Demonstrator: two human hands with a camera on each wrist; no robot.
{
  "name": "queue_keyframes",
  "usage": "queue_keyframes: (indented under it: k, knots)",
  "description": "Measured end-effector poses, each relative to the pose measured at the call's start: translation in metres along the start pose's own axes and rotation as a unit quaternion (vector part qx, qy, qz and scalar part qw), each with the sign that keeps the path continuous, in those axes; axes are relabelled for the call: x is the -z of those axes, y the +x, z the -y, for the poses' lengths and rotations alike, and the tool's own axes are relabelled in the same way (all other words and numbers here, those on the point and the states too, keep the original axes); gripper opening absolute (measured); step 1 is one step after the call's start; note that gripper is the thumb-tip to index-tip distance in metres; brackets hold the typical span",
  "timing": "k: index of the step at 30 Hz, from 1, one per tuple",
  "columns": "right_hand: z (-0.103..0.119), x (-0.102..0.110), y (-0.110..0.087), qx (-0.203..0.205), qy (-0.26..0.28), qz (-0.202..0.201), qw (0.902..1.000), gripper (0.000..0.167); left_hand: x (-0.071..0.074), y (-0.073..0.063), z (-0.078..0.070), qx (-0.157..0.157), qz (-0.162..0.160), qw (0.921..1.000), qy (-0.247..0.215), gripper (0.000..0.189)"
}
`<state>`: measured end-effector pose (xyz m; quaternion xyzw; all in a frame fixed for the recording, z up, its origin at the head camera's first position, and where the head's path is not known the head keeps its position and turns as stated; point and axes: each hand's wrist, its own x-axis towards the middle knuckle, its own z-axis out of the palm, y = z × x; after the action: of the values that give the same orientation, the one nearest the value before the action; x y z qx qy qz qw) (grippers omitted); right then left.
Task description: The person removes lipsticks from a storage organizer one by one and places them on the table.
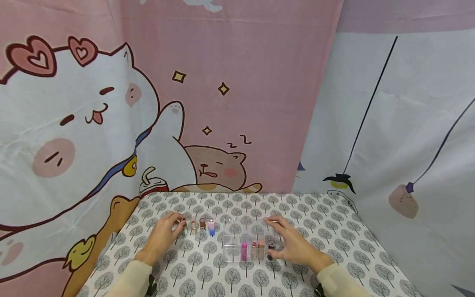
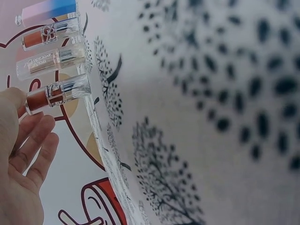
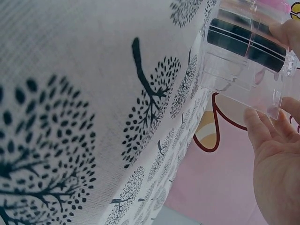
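My left hand (image 1: pixel 164 235) is at the left end of a short row of lip products. Its thumb and index finger pinch the top of a lip gloss tube (image 2: pixel 56 95) with a reddish-brown upper part and a clear base, standing upright on the cloth. Over on the right, my right hand (image 1: pixel 293 244) grips the right side of a clear divided organizer (image 1: pixel 231 260), thumb at the front and fingers farther back. Inside its front compartments stand a magenta lipstick (image 1: pixel 243 251), two pinkish-brown tubes (image 1: pixel 261 249) and a dark tube (image 3: pixel 246 44) beside the right hand.
Beside the pinched tube stand a pale tube (image 1: pixel 193 226), a brown-topped tube (image 1: pixel 202 224) and a pink-and-blue tube (image 1: pixel 211 227). A tree-print cloth (image 1: pixel 208 272) covers the table. Cartoon-printed curtains (image 1: pixel 259 103) hang behind and to the right.
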<state>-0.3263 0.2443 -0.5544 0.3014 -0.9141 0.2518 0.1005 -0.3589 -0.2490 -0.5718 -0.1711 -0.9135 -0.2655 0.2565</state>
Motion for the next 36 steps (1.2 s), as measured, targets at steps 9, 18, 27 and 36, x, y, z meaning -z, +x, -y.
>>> queue_keyframes:
  k: [9, 18, 27, 36]
  knots:
    - [0.0030, 0.0004, -0.0009, 0.000, 0.005, 0.006, 1.0000, 0.104, -0.0051, 0.0002, 0.0028, -0.007, -0.011, 0.9998, 0.015, 0.017]
    - [0.0043, 0.0009, -0.0011, 0.000, 0.000, 0.002, 1.0000, 0.105, -0.0048, 0.0012, 0.0011, 0.021, 0.006, 0.9997, 0.013, 0.018]
    - [0.0054, 0.0019, -0.0023, 0.005, -0.002, -0.002, 1.0000, 0.103, -0.0058, 0.0002, 0.0015, 0.018, 0.000, 0.9997, 0.014, 0.016]
    - [0.0022, 0.0013, -0.0010, -0.003, 0.004, 0.002, 1.0000, 0.104, -0.0059, 0.0017, -0.0001, 0.008, -0.022, 0.9994, 0.027, 0.015]
